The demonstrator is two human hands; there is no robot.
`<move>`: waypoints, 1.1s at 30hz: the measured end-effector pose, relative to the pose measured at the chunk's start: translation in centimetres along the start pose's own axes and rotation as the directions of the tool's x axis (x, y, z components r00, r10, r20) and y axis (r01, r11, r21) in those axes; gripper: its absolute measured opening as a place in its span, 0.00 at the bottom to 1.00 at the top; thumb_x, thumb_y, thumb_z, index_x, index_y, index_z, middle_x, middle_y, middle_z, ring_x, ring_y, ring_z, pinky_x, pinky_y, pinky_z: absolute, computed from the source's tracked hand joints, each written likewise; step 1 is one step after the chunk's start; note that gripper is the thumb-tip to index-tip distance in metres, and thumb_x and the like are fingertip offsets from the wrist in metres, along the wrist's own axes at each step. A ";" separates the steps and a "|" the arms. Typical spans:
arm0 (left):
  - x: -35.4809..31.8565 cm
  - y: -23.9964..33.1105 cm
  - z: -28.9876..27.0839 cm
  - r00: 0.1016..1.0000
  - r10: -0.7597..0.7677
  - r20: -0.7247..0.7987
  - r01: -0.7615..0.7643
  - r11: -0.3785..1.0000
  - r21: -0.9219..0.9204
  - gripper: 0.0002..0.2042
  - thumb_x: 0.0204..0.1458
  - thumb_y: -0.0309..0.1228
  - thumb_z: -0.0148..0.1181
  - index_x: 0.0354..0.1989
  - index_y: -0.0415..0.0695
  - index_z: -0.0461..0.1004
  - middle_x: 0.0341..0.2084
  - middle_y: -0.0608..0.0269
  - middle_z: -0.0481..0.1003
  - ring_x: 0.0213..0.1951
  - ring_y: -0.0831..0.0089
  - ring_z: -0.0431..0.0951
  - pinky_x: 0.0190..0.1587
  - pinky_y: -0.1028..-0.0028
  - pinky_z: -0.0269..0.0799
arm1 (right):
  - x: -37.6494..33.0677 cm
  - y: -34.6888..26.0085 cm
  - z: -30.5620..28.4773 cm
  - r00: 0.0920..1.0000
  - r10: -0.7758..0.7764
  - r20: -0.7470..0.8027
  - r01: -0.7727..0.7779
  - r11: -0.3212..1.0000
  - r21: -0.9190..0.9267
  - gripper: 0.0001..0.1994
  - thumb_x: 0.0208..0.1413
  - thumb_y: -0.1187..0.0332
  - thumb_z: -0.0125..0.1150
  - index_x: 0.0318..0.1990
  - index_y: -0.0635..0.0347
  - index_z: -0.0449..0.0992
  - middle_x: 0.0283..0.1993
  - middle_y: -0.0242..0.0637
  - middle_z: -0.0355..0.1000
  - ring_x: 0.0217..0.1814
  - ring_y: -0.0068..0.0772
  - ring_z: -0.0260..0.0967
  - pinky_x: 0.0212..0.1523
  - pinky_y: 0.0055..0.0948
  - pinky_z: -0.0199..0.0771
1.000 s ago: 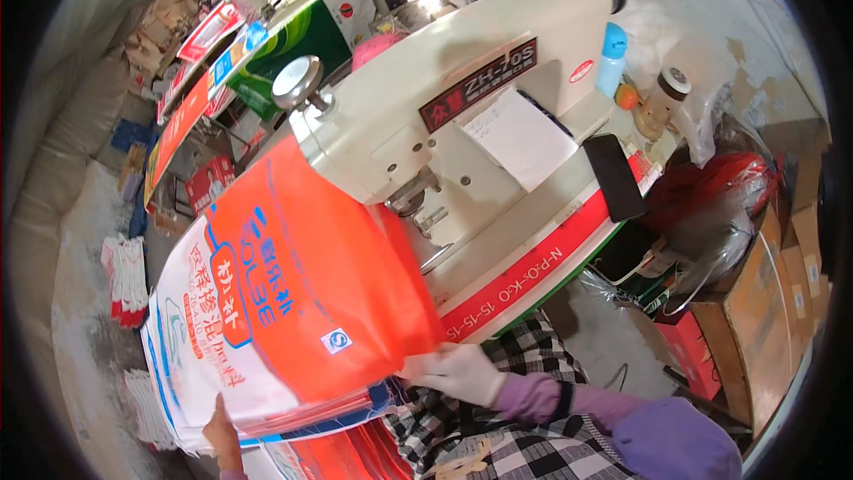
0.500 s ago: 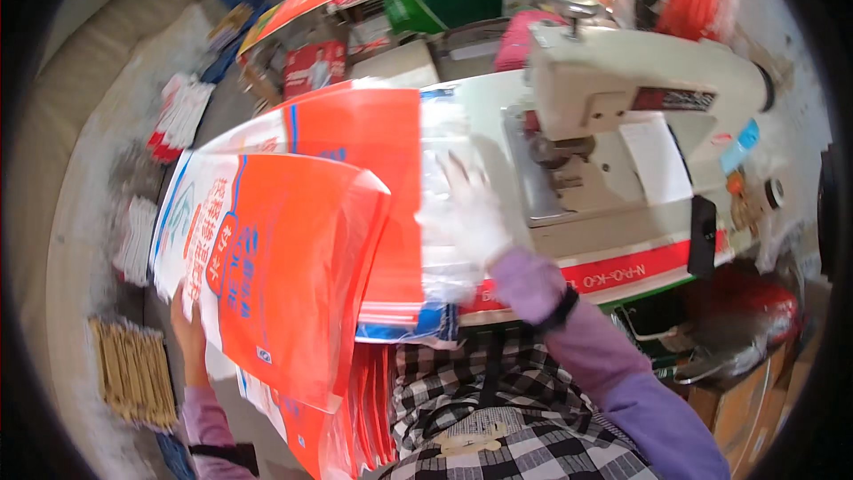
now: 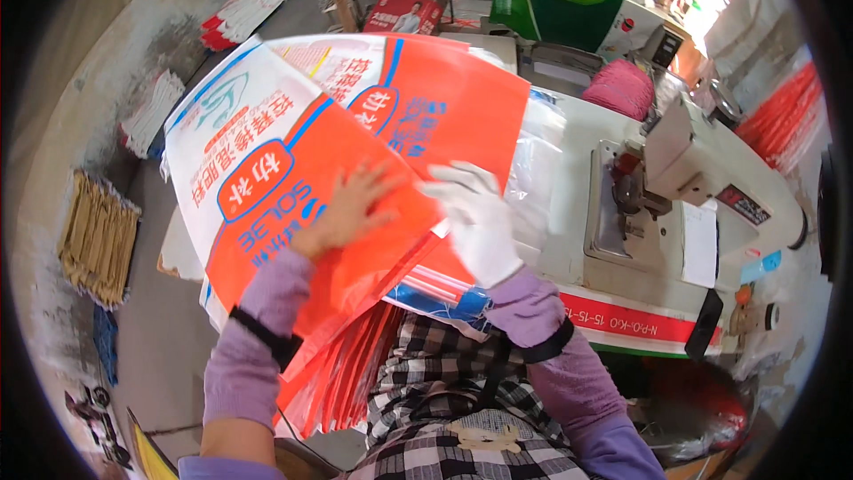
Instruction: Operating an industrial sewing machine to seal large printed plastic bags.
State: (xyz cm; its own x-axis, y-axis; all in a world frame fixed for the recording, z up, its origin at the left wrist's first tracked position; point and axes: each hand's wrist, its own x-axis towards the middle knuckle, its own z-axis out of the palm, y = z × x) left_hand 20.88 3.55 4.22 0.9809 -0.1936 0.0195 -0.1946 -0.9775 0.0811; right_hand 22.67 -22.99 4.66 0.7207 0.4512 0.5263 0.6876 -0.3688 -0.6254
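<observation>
A stack of large orange and white woven sacks (image 3: 293, 151) with blue printing lies across the sewing table and over my lap. My bare left hand (image 3: 346, 209) rests flat on the top orange sack, fingers spread. My right hand (image 3: 475, 222), in a white glove, presses flat on the sack beside it, fingers apart. More orange sack edges (image 3: 346, 373) hang down over my checked clothing. A white industrial sewing machine (image 3: 702, 169) stands to the right of both hands, apart from them.
A pink thread cone (image 3: 622, 87) sits behind the machine. The table's red-striped front edge (image 3: 631, 324) runs right of my right arm. Bundles of sacks (image 3: 244, 9) and a stack of brown pieces (image 3: 98, 240) lie on the floor at left. Green and orange sacks (image 3: 551, 9) are piled behind.
The view has swung left and down. The orange sack that was lifted and folded now lies flatter, and both hands have come onto its top face.
</observation>
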 end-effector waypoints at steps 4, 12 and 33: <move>-10.8 3.2 1.5 0.936 -0.252 -0.244 0.211 0.961 -0.180 0.37 0.49 0.42 0.67 0.68 0.49 0.59 0.68 0.52 0.56 0.69 0.53 0.54 0.69 0.52 0.47 | -4.4 3.6 1.9 0.990 0.015 0.143 0.039 0.928 -0.372 0.23 0.54 0.62 0.61 0.59 0.41 0.72 0.65 0.46 0.61 0.69 0.54 0.54 0.64 0.46 0.61; -35.3 1.0 10.9 0.203 -0.953 0.225 0.442 -0.116 -0.889 0.20 0.63 0.45 0.52 0.52 0.41 0.70 0.46 0.61 0.75 0.47 0.75 0.76 0.43 0.75 0.75 | -2.1 2.0 2.2 0.827 0.509 0.238 -0.559 0.792 0.246 0.23 0.57 0.63 0.59 0.61 0.47 0.71 0.49 0.45 0.73 0.48 0.41 0.73 0.51 0.37 0.73; -48.1 12.9 11.7 -0.247 -0.917 0.312 0.099 -0.344 -0.934 0.12 0.63 0.29 0.53 0.46 0.31 0.75 0.42 0.59 0.78 0.42 0.72 0.78 0.46 0.72 0.74 | -16.7 3.6 26.7 0.819 0.433 0.377 -0.463 0.886 -0.013 0.18 0.58 0.71 0.53 0.56 0.51 0.76 0.63 0.52 0.65 0.68 0.52 0.58 0.70 0.45 0.52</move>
State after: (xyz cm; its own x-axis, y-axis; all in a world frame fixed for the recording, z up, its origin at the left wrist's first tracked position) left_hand -28.78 -0.68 -7.29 -0.0630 0.9187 -0.3900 0.1613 0.3950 0.9044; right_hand 10.83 -10.19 -21.74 0.8548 0.5159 -0.0572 0.2768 -0.5462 -0.7906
